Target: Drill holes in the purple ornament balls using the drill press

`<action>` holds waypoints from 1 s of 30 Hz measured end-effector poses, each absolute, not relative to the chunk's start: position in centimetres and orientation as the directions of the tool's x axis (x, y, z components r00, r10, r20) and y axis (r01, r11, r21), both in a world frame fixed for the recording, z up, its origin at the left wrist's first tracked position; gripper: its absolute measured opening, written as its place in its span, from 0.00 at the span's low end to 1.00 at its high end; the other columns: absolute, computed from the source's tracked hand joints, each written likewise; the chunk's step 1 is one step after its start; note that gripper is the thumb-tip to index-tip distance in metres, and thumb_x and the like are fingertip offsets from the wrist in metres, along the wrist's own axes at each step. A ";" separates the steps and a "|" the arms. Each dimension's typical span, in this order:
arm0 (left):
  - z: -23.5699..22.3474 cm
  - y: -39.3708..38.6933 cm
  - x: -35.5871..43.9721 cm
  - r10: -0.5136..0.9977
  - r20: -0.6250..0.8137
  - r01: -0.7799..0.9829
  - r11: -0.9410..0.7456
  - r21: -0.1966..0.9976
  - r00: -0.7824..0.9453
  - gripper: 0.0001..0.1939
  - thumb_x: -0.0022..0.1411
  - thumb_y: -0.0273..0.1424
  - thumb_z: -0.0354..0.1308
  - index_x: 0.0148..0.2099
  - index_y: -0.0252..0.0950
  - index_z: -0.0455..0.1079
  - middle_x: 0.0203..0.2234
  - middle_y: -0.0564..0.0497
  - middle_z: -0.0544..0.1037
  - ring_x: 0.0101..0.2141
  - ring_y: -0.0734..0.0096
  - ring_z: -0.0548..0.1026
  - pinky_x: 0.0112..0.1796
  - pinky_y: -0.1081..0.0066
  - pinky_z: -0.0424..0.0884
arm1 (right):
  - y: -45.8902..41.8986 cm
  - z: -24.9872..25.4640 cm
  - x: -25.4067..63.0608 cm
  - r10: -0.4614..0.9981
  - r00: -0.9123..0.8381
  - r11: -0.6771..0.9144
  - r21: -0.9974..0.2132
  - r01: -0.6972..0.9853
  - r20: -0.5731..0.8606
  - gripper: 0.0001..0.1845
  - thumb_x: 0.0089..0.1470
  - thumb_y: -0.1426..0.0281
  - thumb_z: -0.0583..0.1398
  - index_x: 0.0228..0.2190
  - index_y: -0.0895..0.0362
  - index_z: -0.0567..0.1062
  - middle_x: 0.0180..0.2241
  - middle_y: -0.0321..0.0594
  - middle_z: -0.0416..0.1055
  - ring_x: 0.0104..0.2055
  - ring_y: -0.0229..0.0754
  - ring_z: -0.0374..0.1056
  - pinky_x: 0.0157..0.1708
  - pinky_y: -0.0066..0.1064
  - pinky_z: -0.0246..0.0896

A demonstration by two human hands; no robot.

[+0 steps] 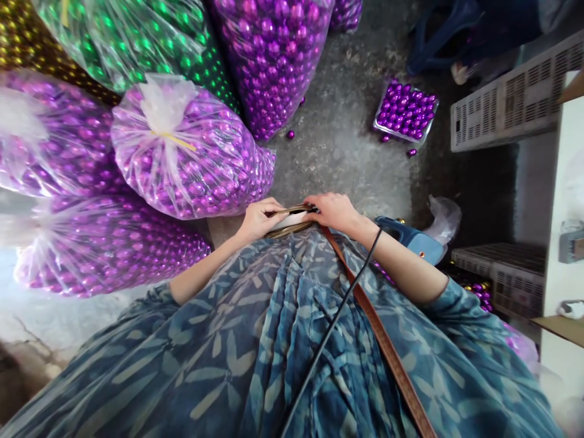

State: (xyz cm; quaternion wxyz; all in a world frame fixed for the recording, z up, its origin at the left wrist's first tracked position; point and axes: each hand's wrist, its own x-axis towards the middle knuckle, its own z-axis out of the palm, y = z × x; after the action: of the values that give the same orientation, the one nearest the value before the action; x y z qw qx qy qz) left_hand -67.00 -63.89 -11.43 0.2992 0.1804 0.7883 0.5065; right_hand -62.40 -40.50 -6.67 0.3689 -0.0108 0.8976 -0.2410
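Observation:
At my waist, a small shoulder bag (291, 230) with a tan zip edge lies open between my hands. My left hand (257, 220) pinches the left end of its rim with thumb and fingers. On the other side, my right hand (336, 212) is closed on the bag's right end, its fingertips at the opening. Something white (294, 219) shows inside the mouth; its kind I cannot tell. A brown strap (371, 313) runs from the bag up across my patterned blue garment, crossed by a thin black cable (329, 331).
Clear plastic sacks of shiny purple beads (201, 161) and green beads (137, 42) crowd the left. A clear tray of purple beads (405, 111) stands on the concrete floor (337, 121), loose beads nearby. To the right are a blue stool (413, 240) and grey plastic crates (506, 103).

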 end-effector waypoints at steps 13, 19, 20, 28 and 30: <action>-10.9 -65.9 -68.1 0.380 -0.415 -0.210 0.476 0.854 -0.827 0.17 0.54 0.44 0.67 0.35 0.35 0.75 0.31 0.50 0.80 0.33 0.69 0.75 0.38 0.69 0.72 | -38.2 -3.5 -58.8 -0.165 -0.724 0.867 -0.449 0.217 -0.670 0.22 0.67 0.54 0.52 0.43 0.56 0.78 0.43 0.42 0.78 0.46 0.36 0.72 0.51 0.32 0.66; -11.7 -66.8 -67.7 0.399 -0.455 -0.243 0.479 0.844 -0.796 0.22 0.51 0.49 0.69 0.33 0.36 0.72 0.30 0.49 0.79 0.34 0.67 0.76 0.40 0.68 0.73 | -37.9 -7.5 -57.9 -0.149 -0.587 0.872 -0.386 0.301 -0.796 0.26 0.63 0.50 0.58 0.48 0.60 0.76 0.45 0.44 0.76 0.49 0.38 0.73 0.56 0.41 0.71; -11.7 -66.9 -67.5 0.395 -0.459 -0.243 0.487 0.839 -0.796 0.22 0.50 0.50 0.69 0.33 0.36 0.71 0.31 0.49 0.80 0.35 0.66 0.76 0.41 0.67 0.73 | -38.2 -8.1 -57.8 -0.145 -0.588 0.863 -0.393 0.319 -0.796 0.27 0.63 0.51 0.58 0.51 0.59 0.74 0.48 0.45 0.75 0.51 0.39 0.73 0.57 0.43 0.71; -11.7 -67.4 -66.3 0.423 -0.432 -0.132 0.575 0.807 -0.797 0.17 0.55 0.46 0.64 0.36 0.37 0.71 0.34 0.48 0.81 0.36 0.64 0.78 0.40 0.67 0.74 | -40.1 -10.0 -58.7 -0.239 -0.696 0.703 -0.616 0.357 -0.677 0.31 0.65 0.55 0.57 0.64 0.55 0.66 0.55 0.46 0.74 0.54 0.41 0.73 0.61 0.45 0.70; -11.9 -67.4 -66.2 0.427 -0.422 -0.103 0.595 0.797 -0.800 0.16 0.57 0.45 0.63 0.38 0.37 0.71 0.35 0.48 0.81 0.37 0.64 0.78 0.41 0.66 0.74 | -40.5 -10.5 -58.9 -0.248 -0.720 0.676 -0.648 0.351 -0.648 0.30 0.64 0.55 0.58 0.62 0.56 0.68 0.54 0.45 0.75 0.54 0.40 0.73 0.60 0.45 0.71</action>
State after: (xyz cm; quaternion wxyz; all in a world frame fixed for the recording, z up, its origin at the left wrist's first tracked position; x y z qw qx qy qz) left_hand -66.18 -67.44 -11.85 0.3016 0.0963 0.8407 0.4393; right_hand -58.90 -40.47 -10.46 0.3729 0.0309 0.8359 -0.4015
